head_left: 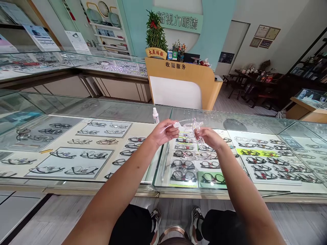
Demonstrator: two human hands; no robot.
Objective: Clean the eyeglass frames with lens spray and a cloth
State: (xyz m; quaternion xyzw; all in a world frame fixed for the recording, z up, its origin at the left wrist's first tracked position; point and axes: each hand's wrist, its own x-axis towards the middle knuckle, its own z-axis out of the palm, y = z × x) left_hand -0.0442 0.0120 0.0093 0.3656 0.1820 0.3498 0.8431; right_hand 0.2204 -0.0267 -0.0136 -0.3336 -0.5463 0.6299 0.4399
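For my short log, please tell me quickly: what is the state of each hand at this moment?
Left hand: closed, holding clear-framed glasses from one side.
Right hand: closed, holding the same glasses from the other side.

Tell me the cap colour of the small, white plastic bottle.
The cap is white, best seen in the head view.

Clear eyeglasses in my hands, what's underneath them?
Beneath the clear eyeglasses is the glass display case, with rows of dark-framed eyeglasses inside. Whatever lies behind the left hand and right hand is covered and can't be seen.
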